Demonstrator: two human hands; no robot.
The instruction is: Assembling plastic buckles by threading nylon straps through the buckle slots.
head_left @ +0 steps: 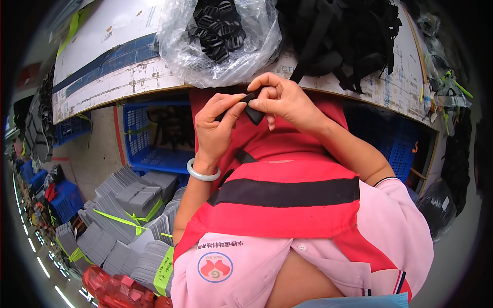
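- Head view, centre of the frame: the left hand (218, 123) and the right hand (282, 100) meet just below the near edge of the tabletop (118, 66), over a red apron with a black band (287, 192).
- Both hands pinch one short black strap (252, 110); the left hand grips its left end between thumb and fingers, and the right hand closes on its upper part with curled fingers.
- The strap's lower end hangs free between the two hands, pointing down toward the apron.
- A pale bangle (202, 173) sits on the left wrist.
- Upper centre: a clear plastic bag of black buckles (218, 36) rests on the tabletop, just above the hands.
- Upper right: a loose heap of black straps (349, 36) lies on the tabletop beside the bag.
- Left of centre, under the tabletop: a blue crate (149, 138) stands on the floor.
- Lower left: bundles of grey pieces tied with yellow-green bands (128, 215) are stacked close together.
- Bottom left corner: a red plastic thing (115, 287) lies near the bundles; I cannot tell what it is.
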